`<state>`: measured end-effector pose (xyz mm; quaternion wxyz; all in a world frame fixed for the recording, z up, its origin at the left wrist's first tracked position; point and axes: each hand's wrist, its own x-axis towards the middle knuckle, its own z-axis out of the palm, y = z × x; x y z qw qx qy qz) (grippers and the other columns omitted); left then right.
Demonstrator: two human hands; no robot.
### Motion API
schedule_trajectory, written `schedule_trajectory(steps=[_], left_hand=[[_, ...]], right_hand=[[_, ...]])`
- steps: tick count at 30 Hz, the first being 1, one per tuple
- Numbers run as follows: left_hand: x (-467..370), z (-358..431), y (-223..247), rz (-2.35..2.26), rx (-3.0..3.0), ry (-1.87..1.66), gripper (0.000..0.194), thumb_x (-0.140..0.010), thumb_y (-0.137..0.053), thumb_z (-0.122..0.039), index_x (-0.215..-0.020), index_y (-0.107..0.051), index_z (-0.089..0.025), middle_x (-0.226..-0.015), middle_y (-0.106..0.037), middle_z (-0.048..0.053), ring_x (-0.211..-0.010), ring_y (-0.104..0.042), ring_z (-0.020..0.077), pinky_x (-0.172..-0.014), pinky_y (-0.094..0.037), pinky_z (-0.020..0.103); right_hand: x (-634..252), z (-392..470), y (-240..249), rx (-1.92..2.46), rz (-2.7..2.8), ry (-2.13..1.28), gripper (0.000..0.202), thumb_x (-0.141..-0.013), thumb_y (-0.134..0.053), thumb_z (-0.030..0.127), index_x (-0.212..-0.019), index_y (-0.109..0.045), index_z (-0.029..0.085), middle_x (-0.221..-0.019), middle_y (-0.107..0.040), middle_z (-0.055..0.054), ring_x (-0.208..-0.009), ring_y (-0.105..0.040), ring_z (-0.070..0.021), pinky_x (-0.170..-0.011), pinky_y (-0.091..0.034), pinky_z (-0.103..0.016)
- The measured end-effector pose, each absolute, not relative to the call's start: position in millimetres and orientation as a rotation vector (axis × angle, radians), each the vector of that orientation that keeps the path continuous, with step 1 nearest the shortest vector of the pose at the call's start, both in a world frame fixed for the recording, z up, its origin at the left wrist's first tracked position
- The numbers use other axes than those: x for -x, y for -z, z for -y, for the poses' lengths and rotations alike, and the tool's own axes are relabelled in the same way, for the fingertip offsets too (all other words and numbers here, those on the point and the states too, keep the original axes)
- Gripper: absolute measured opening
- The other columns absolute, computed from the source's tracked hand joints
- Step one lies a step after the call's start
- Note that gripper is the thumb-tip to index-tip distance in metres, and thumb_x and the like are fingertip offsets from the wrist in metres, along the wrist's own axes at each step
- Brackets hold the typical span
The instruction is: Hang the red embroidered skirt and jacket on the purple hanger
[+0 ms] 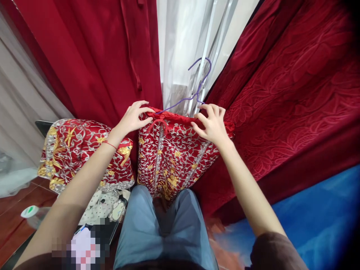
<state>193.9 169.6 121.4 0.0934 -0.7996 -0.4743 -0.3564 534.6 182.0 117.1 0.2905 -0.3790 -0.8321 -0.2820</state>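
Note:
A red skirt (171, 157) with silver and gold embroidery hangs in front of me, its gathered waistband tied with a red drawstring bow. A purple wire hanger (180, 100) rises out of the waist opening, with its hook pointing up and to the left. At the waistband's left end, my left hand (135, 118) pinches the edge between thumb and finger. Toward the right end, my right hand (212, 123) grips the same waistband with bent fingers, beside the hanger's right arm. The skirt's lower part hangs down between my knees.
A folded embroidered red cloth (87, 153) lies at the left on a dark seat, near a dotted white cloth (98, 206). Red drapes (101, 45) hang behind, around white metal bars (209, 33). A clear bottle (33, 215) stands lower left; blue fabric (303, 221) spreads lower right.

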Motion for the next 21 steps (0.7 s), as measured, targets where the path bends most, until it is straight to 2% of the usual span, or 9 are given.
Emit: schedule_trajectory(steps=[3,5,8,10,13,15,18,19,21], left_hand=[[-187,-182,-125,1.360,2.514,1.111,0.033,-0.090,-0.060,-0.047,-0.108,-0.070,-0.021,-0.116,-0.070,0.008,-0.104,-0.063,0.0242,-0.096,-0.047,0.041],[-188,-186,-125,1.331,2.517,1.159,0.031,-0.091,-0.060,-0.046,-0.102,-0.070,-0.019,-0.103,-0.073,0.007,-0.090,-0.065,0.0209,-0.088,-0.049,0.036],[-196,-191,-121,1.352,2.414,1.347,0.027,-0.091,-0.060,-0.043,-0.095,-0.068,-0.018,-0.090,-0.072,0.006,-0.077,-0.063,0.0175,-0.079,-0.050,0.032],[-201,-194,-118,1.401,2.318,1.565,0.025,-0.092,-0.060,-0.041,-0.095,-0.066,-0.018,-0.089,-0.072,0.005,-0.077,-0.064,0.0166,-0.077,-0.051,0.030],[-205,-192,-117,1.431,2.310,1.741,0.025,-0.090,-0.061,-0.041,-0.098,-0.062,-0.018,-0.096,-0.072,0.007,-0.090,-0.068,0.0186,-0.082,-0.054,0.031],[-200,-182,-119,1.411,2.424,1.644,0.034,-0.087,-0.063,-0.044,-0.109,-0.060,-0.018,-0.109,-0.072,0.009,-0.101,-0.068,0.0210,-0.090,-0.054,0.035],[-170,-162,-122,1.540,2.426,1.276,0.045,-0.088,-0.062,-0.052,-0.118,-0.059,-0.019,-0.123,-0.069,0.012,-0.112,-0.065,0.0249,-0.100,-0.049,0.043],[-153,-156,-122,1.662,2.341,1.130,0.045,-0.087,-0.061,-0.055,-0.112,-0.062,-0.018,-0.120,-0.070,0.012,-0.112,-0.064,0.0268,-0.101,-0.047,0.047],[-110,-149,-120,1.975,2.054,0.872,0.045,-0.083,-0.064,-0.061,-0.084,-0.065,-0.016,-0.095,-0.074,0.011,-0.106,-0.065,0.0314,-0.097,-0.046,0.053]], right_hand=[[-560,-180,-120,0.957,2.339,0.836,0.028,-0.094,-0.055,0.041,-0.109,-0.067,0.021,-0.144,-0.051,-0.014,-0.127,-0.041,-0.0387,-0.099,-0.034,-0.058],[-566,-178,-119,0.979,2.348,0.883,0.022,-0.093,-0.060,0.034,-0.109,-0.067,0.021,-0.147,-0.048,-0.015,-0.128,-0.040,-0.0379,-0.098,-0.034,-0.058],[-561,-179,-117,1.059,2.235,0.913,0.018,-0.094,-0.055,0.024,-0.107,-0.066,0.022,-0.143,-0.050,-0.016,-0.126,-0.041,-0.0357,-0.098,-0.033,-0.057],[-553,-184,-114,1.101,2.126,0.881,0.021,-0.096,-0.048,0.021,-0.108,-0.064,0.023,-0.137,-0.053,-0.015,-0.123,-0.044,-0.0340,-0.098,-0.033,-0.057],[-540,-190,-111,1.131,2.039,0.791,0.025,-0.096,-0.042,0.021,-0.112,-0.062,0.022,-0.131,-0.055,-0.017,-0.119,-0.047,-0.0333,-0.096,-0.035,-0.056],[-533,-188,-108,1.131,2.025,0.746,0.026,-0.095,-0.045,0.024,-0.116,-0.060,0.019,-0.132,-0.053,-0.019,-0.120,-0.047,-0.0354,-0.096,-0.036,-0.056],[-520,-176,-106,1.098,1.980,0.701,0.029,-0.092,-0.051,0.027,-0.118,-0.057,0.017,-0.134,-0.050,-0.022,-0.122,-0.045,-0.0382,-0.096,-0.036,-0.059],[-514,-171,-105,1.074,1.972,0.686,0.029,-0.091,-0.051,0.027,-0.118,-0.057,0.017,-0.133,-0.050,-0.022,-0.123,-0.045,-0.0383,-0.097,-0.036,-0.059],[-494,-160,-103,1.002,2.005,0.643,0.026,-0.092,-0.050,0.025,-0.115,-0.058,0.018,-0.130,-0.052,-0.020,-0.121,-0.046,-0.0370,-0.096,-0.038,-0.057]])
